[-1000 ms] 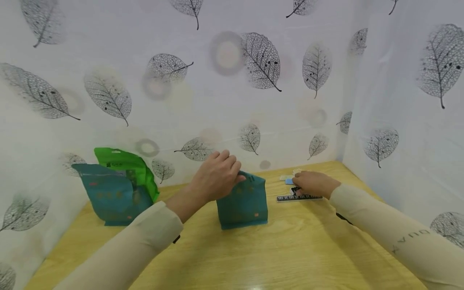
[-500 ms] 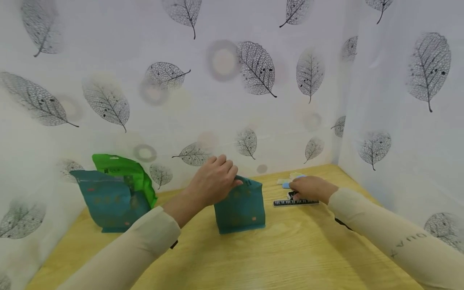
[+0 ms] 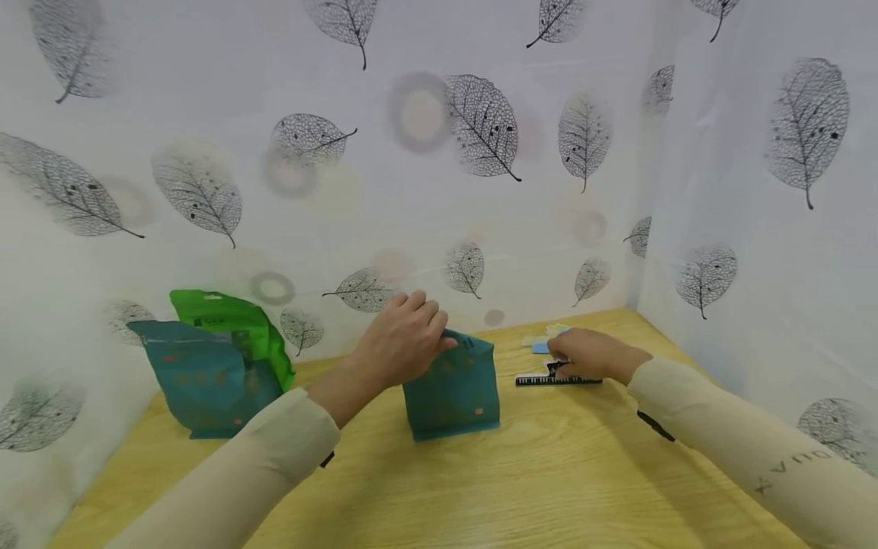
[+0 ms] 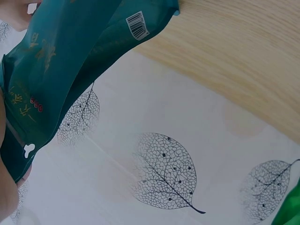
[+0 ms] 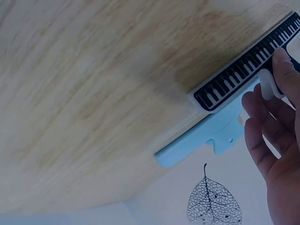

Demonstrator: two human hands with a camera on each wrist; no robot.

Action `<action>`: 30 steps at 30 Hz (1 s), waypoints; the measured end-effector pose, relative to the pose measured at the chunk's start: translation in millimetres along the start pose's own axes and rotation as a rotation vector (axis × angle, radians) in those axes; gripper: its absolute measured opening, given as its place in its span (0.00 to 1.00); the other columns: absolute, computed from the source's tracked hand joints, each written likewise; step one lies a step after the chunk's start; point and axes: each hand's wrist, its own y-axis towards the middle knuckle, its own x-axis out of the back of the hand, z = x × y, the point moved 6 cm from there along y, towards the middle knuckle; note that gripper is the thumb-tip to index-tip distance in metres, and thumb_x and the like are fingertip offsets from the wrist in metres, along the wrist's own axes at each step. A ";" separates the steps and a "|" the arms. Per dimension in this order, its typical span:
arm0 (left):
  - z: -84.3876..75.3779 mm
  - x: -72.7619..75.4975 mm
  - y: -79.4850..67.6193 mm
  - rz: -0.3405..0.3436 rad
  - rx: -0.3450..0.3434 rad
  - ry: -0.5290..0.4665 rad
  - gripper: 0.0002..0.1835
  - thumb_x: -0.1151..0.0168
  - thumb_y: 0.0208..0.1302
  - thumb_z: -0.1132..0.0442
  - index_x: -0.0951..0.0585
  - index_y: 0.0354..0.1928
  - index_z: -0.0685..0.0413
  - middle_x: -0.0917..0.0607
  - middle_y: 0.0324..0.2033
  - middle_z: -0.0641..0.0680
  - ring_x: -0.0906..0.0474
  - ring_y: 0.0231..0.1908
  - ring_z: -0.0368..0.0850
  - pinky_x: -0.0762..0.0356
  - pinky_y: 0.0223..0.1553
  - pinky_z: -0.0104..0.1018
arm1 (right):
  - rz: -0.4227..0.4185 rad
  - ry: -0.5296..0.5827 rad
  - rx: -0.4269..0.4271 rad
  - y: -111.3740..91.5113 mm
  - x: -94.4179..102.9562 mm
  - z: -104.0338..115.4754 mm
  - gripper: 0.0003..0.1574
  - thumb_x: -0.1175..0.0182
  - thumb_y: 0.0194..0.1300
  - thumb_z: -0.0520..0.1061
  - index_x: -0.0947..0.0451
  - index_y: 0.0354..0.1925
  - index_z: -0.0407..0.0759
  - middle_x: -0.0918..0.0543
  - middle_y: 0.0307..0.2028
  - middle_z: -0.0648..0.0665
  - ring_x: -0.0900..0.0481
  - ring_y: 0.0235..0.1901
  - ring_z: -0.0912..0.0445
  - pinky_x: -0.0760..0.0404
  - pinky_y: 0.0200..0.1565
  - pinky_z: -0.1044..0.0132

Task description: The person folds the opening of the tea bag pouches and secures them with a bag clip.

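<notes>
A teal packaging bag (image 3: 453, 396) stands upright in the middle of the table, and my left hand (image 3: 401, 339) grips its top edge. Gold lettering and a hang hole show on this teal bag (image 4: 51, 70) in the left wrist view. Farther right, my right hand (image 3: 595, 354) pinches the handle of a sealing clip (image 3: 535, 380) with a piano-key print. Thumb and fingers of the right hand (image 5: 281, 159) meet at the clip's black and white grip, partly cut off by the frame. Just behind lies a light blue clip (image 5: 187, 143).
At the left stand another teal bag (image 3: 199, 381) and a bright green bag (image 3: 219, 309) behind it. Pale clips (image 3: 531, 340) lie near the back edge of the wooden table (image 3: 494, 496). White leaf-print sheeting (image 3: 384, 206) encloses the back and sides.
The right hand's fingers have drawn in at the piano-key clip's handle. The left hand keeps its grip on the teal bag. The head view has shifted slightly.
</notes>
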 end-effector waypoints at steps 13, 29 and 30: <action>0.6 0.7 0.3 0.017 0.003 -0.011 0.19 0.45 0.73 0.44 0.24 0.31 0.51 0.21 0.27 0.50 0.30 0.31 0.47 0.30 0.34 0.39 | -0.012 -0.097 0.073 2.3 8.9 9.8 0.13 0.28 0.61 0.49 0.20 0.38 0.46 0.21 0.33 0.52 0.28 0.30 0.62 0.24 0.34 0.63; 0.0 0.5 -1.3 -0.005 0.007 -0.004 0.19 0.43 0.72 0.44 0.25 0.30 0.51 0.24 0.25 0.49 0.33 0.29 0.47 0.33 0.33 0.39 | -0.164 -0.186 0.129 -4.8 39.3 19.7 0.12 0.29 0.61 0.52 0.22 0.34 0.50 0.24 0.30 0.53 0.32 0.26 0.64 0.27 0.30 0.65; -0.4 0.2 -1.4 -0.006 0.006 -0.008 0.19 0.43 0.72 0.45 0.24 0.31 0.51 0.24 0.25 0.49 0.33 0.29 0.47 0.33 0.33 0.39 | -0.171 -0.195 0.134 -5.4 40.8 20.7 0.13 0.29 0.61 0.53 0.22 0.35 0.50 0.24 0.30 0.53 0.32 0.26 0.64 0.27 0.30 0.65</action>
